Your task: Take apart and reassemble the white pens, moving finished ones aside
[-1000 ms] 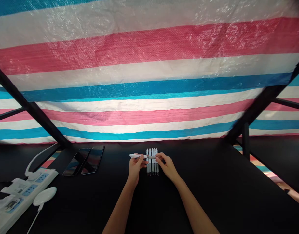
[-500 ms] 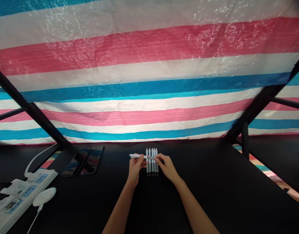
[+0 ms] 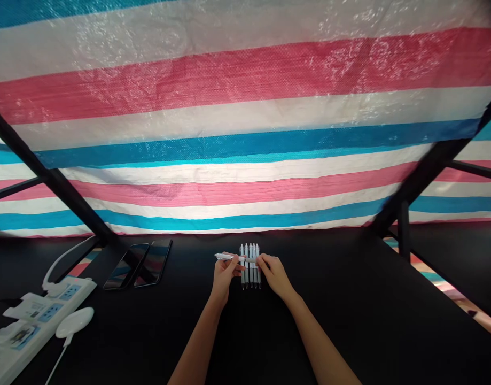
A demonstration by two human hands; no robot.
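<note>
A white pen (image 3: 226,257) lies crosswise between my two hands, its clicker end pointing left. My left hand (image 3: 225,275) is closed around its white barrel, thumb on top. At its grey front end, the fingertips of my right hand (image 3: 274,271) pinch the pen; the tip itself is hidden by them. Below and behind the held pen, several white-and-grey pens (image 3: 251,279) lie side by side on the black table (image 3: 265,331), clicker ends away from me and tips toward me.
Two dark phones (image 3: 127,266) lie on the table to the left. Nearer me are a white power strip (image 3: 40,323) with plugs and a round white charger (image 3: 75,322) on a cable. Black frame bars (image 3: 77,206) slant up at both sides, before a striped tarp (image 3: 245,117).
Both hands and the held pen have shifted very slightly right in the view, as have the phones and power strip. The grip on the pen looks the same.
</note>
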